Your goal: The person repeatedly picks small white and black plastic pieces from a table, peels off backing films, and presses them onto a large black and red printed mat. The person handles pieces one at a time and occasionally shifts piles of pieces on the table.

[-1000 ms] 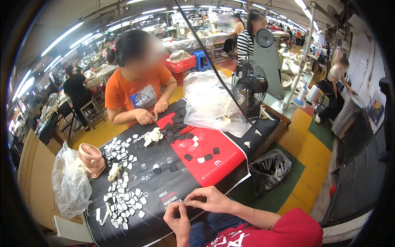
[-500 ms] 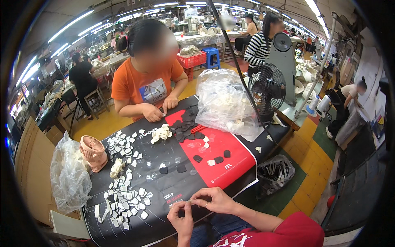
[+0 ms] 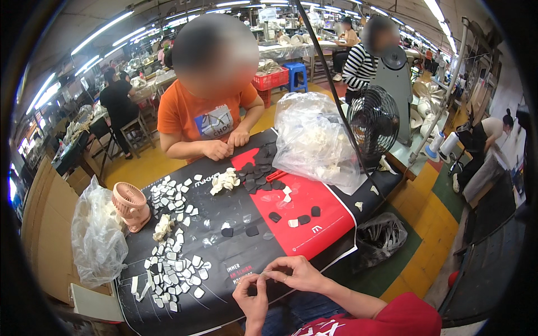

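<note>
Over the table's near edge, my left hand [image 3: 250, 298] and my right hand [image 3: 298, 275] meet, thumbs and fingertips pinched together. Whatever sits between the fingertips is too small and covered to make out. To their left on the black and red table cover [image 3: 216, 260] lies a spread of small white patches with dark edges [image 3: 178, 278]. Beyond my hands are a few loose dark patches [image 3: 251, 231] and one white patch [image 3: 293, 223]. Farther off lies a heap of dark patches [image 3: 261, 163] beside a cream pile of small pieces [image 3: 225, 182].
Across the table a person in an orange shirt [image 3: 193, 120] has both hands together. A pink fan [image 3: 130, 206] and a clear bag [image 3: 96, 246] stand left. A large filled plastic bag [image 3: 314, 140] and a black fan [image 3: 374, 120] are far right; a dark bag [image 3: 382, 238] sits right.
The view has shifted slightly, so the table appears a little farther right and lower. My hands stay pinched together with small finger movements. The person opposite has moved their head and hands slightly.
</note>
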`<state>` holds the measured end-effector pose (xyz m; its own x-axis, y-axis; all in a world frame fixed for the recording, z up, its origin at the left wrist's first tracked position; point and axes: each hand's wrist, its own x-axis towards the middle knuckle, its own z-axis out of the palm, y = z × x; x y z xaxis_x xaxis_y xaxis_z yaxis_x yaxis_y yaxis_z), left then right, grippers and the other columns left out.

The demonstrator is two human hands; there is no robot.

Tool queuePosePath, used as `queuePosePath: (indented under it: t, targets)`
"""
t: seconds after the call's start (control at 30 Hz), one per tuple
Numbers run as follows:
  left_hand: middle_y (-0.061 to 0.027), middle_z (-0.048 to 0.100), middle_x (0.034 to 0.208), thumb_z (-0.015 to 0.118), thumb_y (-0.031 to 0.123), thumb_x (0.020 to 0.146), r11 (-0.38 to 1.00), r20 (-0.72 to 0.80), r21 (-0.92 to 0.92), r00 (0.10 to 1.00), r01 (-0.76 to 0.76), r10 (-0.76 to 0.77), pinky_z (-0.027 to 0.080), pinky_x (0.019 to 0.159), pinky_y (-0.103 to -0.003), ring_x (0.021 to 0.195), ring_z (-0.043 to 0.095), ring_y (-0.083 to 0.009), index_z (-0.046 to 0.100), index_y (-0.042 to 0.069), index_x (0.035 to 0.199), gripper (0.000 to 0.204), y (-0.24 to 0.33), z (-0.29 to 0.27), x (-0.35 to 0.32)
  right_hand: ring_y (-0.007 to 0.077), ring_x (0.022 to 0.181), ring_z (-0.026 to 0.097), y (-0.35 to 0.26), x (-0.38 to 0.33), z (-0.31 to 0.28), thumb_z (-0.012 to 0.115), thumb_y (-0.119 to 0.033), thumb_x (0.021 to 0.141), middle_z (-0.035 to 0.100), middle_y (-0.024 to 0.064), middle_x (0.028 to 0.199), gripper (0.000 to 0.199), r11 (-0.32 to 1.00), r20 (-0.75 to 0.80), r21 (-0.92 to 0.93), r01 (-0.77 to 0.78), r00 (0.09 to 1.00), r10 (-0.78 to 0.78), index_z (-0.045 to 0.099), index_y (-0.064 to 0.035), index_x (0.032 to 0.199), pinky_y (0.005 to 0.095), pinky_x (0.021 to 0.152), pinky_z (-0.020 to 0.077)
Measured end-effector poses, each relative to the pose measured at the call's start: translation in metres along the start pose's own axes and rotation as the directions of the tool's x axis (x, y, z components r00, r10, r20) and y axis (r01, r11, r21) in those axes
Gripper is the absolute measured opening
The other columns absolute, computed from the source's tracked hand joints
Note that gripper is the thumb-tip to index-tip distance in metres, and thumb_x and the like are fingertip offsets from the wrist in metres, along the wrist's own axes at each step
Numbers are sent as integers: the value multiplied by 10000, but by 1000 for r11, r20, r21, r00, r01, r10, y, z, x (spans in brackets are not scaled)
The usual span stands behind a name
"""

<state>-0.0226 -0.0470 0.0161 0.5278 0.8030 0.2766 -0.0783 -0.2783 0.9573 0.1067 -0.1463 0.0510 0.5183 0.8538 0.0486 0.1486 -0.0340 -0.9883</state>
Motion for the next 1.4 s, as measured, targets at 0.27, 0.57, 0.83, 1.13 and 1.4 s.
queuePosePath:
  t: [0.27,0.57,0.83,1.13,1.4]
  targets:
    - [-83,686,805,708,21,873,1000,3,25,1000,-10,10,472,658,-271,700,599,-135,678,-27,821,76,4,3,-1,97,811,674,0,-4,-4,701,-183,954,729,53,909,210,999,18,4,-39,999,39,718,-4,1063,261,742,547]
    - [-91,689,805,711,28,877,1000,-18,-3,1000,12,-12,471,656,-268,705,607,-138,677,-35,826,88,0,4,-4,67,768,642,1,-3,-3,693,-156,949,711,29,846,208,993,33,96,-66,997,63,716,10,1071,244,703,528]
    - [-97,694,803,722,46,871,998,-18,57,1000,-5,6,469,643,-271,689,604,-136,688,-29,831,91,-4,0,-1,56,737,627,3,2,-2,682,-143,952,704,26,847,195,990,-6,86,-111,994,112,712,23,1051,230,673,519]
    - [-140,657,1013,732,49,829,803,51,549,968,-232,245,479,879,-422,938,612,-326,679,23,935,122,-15,-27,39,51,704,611,12,23,-12,703,-160,949,697,9,826,215,983,-50,90,-159,985,164,707,34,1041,222,645,506]
    - [-190,493,1469,696,293,900,590,333,752,942,-293,44,281,1121,-506,1373,420,-386,579,26,1343,530,-30,-36,64,55,700,604,20,39,-5,697,-198,956,694,15,822,252,975,-44,53,-215,975,217,708,22,1078,232,643,498]
